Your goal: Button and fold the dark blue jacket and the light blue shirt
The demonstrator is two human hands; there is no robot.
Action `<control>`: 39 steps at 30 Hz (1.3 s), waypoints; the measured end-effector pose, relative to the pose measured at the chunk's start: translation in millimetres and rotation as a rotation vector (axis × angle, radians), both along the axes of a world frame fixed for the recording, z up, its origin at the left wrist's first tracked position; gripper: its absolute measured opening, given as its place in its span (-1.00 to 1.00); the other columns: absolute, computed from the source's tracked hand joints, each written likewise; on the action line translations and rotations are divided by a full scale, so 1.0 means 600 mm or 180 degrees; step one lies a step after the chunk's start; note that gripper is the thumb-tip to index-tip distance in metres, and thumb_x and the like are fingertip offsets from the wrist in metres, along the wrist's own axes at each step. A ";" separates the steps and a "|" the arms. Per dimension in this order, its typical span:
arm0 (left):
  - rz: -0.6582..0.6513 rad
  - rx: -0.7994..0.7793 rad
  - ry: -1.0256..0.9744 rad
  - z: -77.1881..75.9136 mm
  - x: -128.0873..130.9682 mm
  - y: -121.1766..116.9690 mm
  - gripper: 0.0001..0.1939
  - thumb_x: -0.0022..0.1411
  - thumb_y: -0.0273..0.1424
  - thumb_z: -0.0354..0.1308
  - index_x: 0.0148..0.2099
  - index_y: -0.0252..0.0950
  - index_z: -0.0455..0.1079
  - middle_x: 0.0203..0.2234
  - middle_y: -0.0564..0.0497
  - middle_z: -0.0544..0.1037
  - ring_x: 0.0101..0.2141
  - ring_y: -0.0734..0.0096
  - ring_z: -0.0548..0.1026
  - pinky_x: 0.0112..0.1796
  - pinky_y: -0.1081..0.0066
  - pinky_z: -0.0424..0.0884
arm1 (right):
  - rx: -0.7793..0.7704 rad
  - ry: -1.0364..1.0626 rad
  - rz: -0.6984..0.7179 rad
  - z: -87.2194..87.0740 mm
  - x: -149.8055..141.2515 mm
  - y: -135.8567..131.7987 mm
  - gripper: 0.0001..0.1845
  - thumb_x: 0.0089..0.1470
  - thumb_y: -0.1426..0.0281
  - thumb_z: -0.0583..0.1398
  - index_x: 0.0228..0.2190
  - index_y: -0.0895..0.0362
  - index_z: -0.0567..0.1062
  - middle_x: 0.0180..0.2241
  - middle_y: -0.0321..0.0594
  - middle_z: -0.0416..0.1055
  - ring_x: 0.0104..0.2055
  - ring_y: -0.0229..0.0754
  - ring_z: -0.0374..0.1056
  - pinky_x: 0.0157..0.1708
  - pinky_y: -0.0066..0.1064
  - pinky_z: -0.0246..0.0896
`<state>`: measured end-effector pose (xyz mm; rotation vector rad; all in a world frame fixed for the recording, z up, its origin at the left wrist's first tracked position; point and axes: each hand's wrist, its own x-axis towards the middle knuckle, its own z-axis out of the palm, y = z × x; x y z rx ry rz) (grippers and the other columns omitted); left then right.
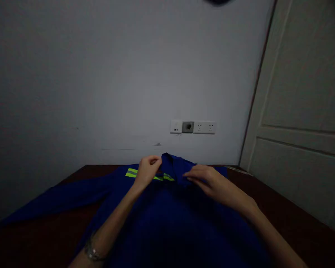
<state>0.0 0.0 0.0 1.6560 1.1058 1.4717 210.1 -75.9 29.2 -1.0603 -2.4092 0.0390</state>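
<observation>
head view shows a blue garment (162,223) spread over a dark table (41,242), its raised collar (180,167) standing near the wall (114,74). the collar's edge appears to be pinched between thumb and forefinger of the left hand (148,170); the fingertips of the right hand (202,176) are drawn together against the cloth just beside it, but whether any is gripped cannot be told. with so little fabric held, the collar could be let slip or left lopsided if one side were pulled harder. yellow-green strips (131,172) could be set askew by the same uneven pull. a sleeve (61,195) is stretched out to the left and could be dragged or creased. on the left wrist a bracelet (92,251) is worn, on which cloth might be snagged. folds could be misjudged, since the lower part is sunk in shadow.
</observation>
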 end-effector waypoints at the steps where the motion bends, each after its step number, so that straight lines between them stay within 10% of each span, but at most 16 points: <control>1: -0.0079 -0.0084 -0.0083 -0.001 0.003 -0.001 -0.76 -0.08 -0.29 0.11 -0.48 -0.40 0.42 -0.61 0.04 0.41 -0.53 0.43 0.37 -0.51 0.47 0.36 | -0.0051 0.0070 0.0038 -0.005 -0.005 0.001 -0.76 0.12 0.42 0.07 -0.22 0.10 0.51 -0.27 -0.21 0.48 -0.21 -0.18 0.34 -0.18 -0.37 0.17; 15: -0.0661 -0.0561 -0.1047 0.017 0.084 -0.128 -0.80 -0.11 -0.35 0.27 -0.40 -0.37 0.47 -0.52 0.04 0.47 -0.49 0.54 0.39 -0.46 0.56 0.31 | -0.0350 0.1768 -0.0166 -0.021 0.017 -0.024 -0.88 -0.03 0.35 0.21 -0.45 0.11 0.53 -0.42 -0.25 0.50 -0.35 -0.20 0.38 -0.30 -0.39 0.22; 39: -0.0964 -0.0933 -0.1699 0.009 0.095 -0.128 -0.74 -0.13 -0.40 0.34 -0.30 -0.38 0.52 -0.46 -0.04 0.55 -0.44 0.49 0.47 -0.33 0.49 0.39 | -0.0341 0.2016 -0.0294 -0.029 0.007 -0.018 -0.89 -0.05 0.35 0.20 -0.48 0.12 0.53 -0.46 -0.27 0.49 -0.38 -0.20 0.38 -0.33 -0.39 0.20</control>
